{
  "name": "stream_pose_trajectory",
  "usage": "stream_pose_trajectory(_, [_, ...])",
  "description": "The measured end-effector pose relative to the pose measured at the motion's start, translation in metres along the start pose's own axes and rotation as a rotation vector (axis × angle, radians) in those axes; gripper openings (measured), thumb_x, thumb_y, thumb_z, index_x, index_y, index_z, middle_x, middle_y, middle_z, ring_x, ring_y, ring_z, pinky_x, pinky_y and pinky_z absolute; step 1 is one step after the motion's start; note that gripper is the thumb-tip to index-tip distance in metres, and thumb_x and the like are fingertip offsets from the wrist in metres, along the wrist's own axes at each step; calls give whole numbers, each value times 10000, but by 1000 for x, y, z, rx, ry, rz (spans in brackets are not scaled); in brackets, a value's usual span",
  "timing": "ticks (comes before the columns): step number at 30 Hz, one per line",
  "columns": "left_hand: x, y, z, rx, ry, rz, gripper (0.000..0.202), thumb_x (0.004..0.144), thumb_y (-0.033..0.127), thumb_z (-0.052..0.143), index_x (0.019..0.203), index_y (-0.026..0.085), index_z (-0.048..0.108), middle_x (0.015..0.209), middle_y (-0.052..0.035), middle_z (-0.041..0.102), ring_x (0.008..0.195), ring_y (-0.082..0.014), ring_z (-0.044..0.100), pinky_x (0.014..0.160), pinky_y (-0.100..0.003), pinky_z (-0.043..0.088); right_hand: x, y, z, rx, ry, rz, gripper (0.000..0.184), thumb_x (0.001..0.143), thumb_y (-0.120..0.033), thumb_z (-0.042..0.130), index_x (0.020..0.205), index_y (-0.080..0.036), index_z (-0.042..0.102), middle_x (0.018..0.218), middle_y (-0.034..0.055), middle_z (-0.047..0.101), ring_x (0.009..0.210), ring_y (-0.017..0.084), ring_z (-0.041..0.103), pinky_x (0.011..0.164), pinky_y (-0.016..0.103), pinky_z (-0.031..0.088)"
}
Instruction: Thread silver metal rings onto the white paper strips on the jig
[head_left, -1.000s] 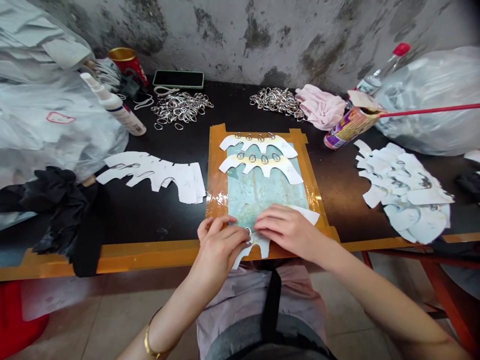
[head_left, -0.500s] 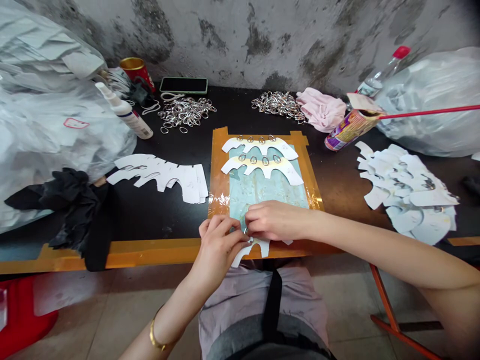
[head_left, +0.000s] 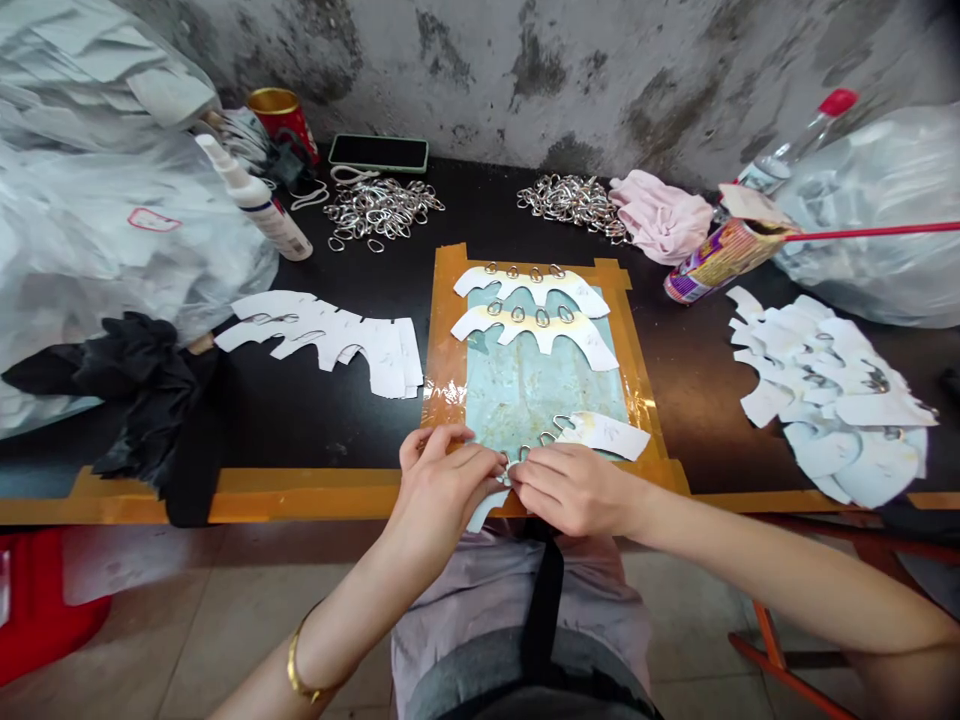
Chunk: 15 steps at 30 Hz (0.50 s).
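My left hand [head_left: 442, 485] and my right hand [head_left: 571, 487] meet at the near edge of an orange-taped work mat [head_left: 442, 340]. Both pinch a white scalloped paper piece [head_left: 600, 434] that carries small metal rings [head_left: 561, 423] along its top edge. The fingertips of both hands press together over one ring at the piece's left end. Two finished white pieces with rings [head_left: 534, 285] lie across the far part of the mat.
Blank white pieces [head_left: 337, 342] lie stacked to the left, ringed ones [head_left: 825, 390] heaped to the right. Piles of metal rings [head_left: 375, 210] sit at the back, with a spray bottle [head_left: 259, 200], phone [head_left: 379, 153], red can [head_left: 285, 115], pink cloth [head_left: 660, 215], black cloth [head_left: 142, 390], plastic bags [head_left: 877, 210].
My right hand has slid back toward the table edge, uncovering the right part of the white piece and its rings. My left hand stays pinched at the same spot.
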<state>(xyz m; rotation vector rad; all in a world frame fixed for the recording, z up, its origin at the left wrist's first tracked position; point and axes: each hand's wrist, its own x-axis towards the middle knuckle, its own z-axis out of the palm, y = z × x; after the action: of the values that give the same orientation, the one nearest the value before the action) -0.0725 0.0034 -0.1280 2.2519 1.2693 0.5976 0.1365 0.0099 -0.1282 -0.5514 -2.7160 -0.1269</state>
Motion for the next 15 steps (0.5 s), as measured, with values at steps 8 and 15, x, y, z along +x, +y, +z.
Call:
stream_pose_trajectory(8, [1, -1, 1, -19, 14, 20, 90, 909, 225, 580, 886, 278, 649, 900, 57, 741, 1069, -242, 516, 943, -439, 200, 0, -11, -3, 45, -87, 131, 225, 931, -87, 484, 738, -138, 590, 753, 54, 605, 720, 174, 499, 606, 303, 382])
stream_pose_trajectory(15, [-1, -5, 2, -20, 32, 76, 95, 906, 266, 598, 935, 316, 673, 948, 75, 743, 1066, -225, 529, 1004, -455, 164, 1, 2, -4, 97, -61, 175, 280, 952, -97, 470, 708, -131, 604, 771, 61, 635, 745, 164, 515, 623, 295, 384])
